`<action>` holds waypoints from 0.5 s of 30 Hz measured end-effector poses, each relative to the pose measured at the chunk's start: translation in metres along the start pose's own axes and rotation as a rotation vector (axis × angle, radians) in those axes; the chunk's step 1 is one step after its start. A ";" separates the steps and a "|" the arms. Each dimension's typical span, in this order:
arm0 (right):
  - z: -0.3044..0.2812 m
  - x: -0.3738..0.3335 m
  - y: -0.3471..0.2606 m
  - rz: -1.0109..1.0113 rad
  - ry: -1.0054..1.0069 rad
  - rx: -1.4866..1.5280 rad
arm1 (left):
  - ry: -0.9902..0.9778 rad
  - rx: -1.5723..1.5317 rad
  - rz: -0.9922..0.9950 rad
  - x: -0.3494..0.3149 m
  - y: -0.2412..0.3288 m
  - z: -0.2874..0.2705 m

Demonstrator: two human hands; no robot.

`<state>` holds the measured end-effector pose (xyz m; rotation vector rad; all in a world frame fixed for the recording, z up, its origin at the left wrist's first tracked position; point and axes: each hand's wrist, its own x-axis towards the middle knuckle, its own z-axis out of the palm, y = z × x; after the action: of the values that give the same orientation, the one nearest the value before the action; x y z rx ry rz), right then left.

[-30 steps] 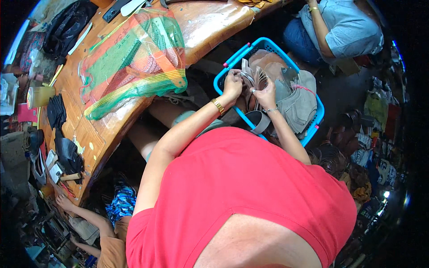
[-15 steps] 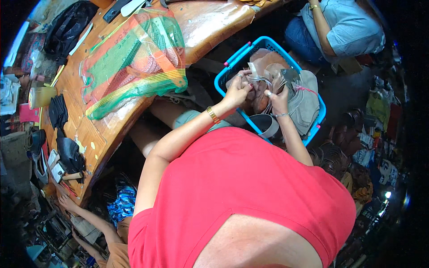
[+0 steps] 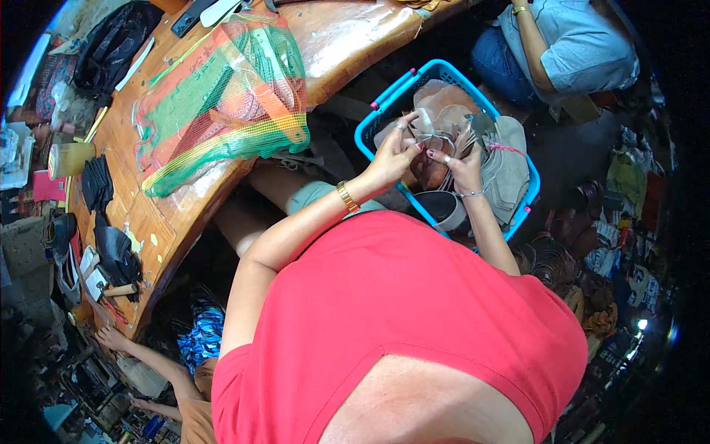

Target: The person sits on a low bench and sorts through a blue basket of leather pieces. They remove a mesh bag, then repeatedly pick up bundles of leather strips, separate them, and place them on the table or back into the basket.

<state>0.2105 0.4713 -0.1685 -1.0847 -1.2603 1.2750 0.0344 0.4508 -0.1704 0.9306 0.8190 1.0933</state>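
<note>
A blue plastic basket [image 3: 360, 137] in front of me holds many flat cut pieces. My left hand [image 3: 394, 157] is over its left half, forefinger stretched out and thumb bent in against the other fingers; whatever it pinches is too small to make out. My right hand [image 3: 466, 174] grips a bundle of thin brownish pieces [image 3: 464, 139], its thumb pointing at the left one. The two thumbs nearly meet. Below them are brown pieces [image 3: 432, 170] and a curved grey band [image 3: 449, 212]. Grey sole-shaped pieces [image 3: 507, 177] with a pink tie lie stacked on the right.
At left, a wooden table [image 3: 159, 222] bears a green and orange mesh bag [image 3: 222, 111], a jar [image 3: 68, 160] and black pieces [image 3: 117, 251]. One person [image 3: 566, 52] sits at the upper right; another person's arm [image 3: 159, 362] reaches in at lower left. Piled material [image 3: 592, 244] lies at right.
My left forefinger has stretched out, and its thumb has come closer to my right thumb. The pale piece near my left fingers has dropped lower. The curved band has shifted slightly.
</note>
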 end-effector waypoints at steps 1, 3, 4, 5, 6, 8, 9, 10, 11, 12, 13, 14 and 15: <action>-0.002 -0.001 -0.006 0.019 -0.005 0.004 | -0.018 0.020 0.008 -0.001 0.002 0.000; -0.002 -0.004 -0.017 0.025 0.013 0.063 | -0.061 0.043 0.031 -0.005 0.011 0.001; -0.002 -0.006 -0.019 0.012 0.020 0.083 | -0.085 0.046 0.045 -0.008 0.019 0.004; -0.003 -0.007 -0.023 0.000 0.027 0.103 | -0.109 0.049 0.060 -0.010 0.024 0.007; -0.004 -0.009 -0.030 0.035 0.020 0.100 | -0.113 0.065 0.077 -0.009 0.023 0.007; 0.002 -0.010 -0.047 0.020 0.004 0.110 | -0.122 0.096 0.110 -0.008 0.021 0.006; 0.003 -0.010 -0.053 0.011 -0.001 0.115 | -0.115 0.122 0.145 -0.009 0.024 0.008; 0.001 -0.009 -0.055 0.035 -0.024 0.105 | -0.108 0.147 0.179 -0.009 0.026 0.010; 0.001 -0.008 -0.059 0.030 -0.028 0.105 | -0.102 0.151 0.196 -0.009 0.029 0.012; 0.003 -0.008 -0.065 0.027 -0.039 0.107 | -0.089 0.158 0.218 -0.012 0.034 0.014; 0.003 -0.008 -0.067 0.026 -0.046 0.109 | -0.080 0.142 0.220 -0.013 0.043 0.016; 0.003 -0.008 -0.066 -0.007 -0.020 0.097 | -0.072 0.126 0.222 -0.014 0.050 0.018; 0.004 -0.008 -0.070 0.004 -0.019 0.103 | -0.067 0.155 0.235 -0.015 0.056 0.019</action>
<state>0.2118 0.4604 -0.0993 -1.0044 -1.1929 1.3415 0.0275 0.4432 -0.1104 1.2113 0.7605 1.2050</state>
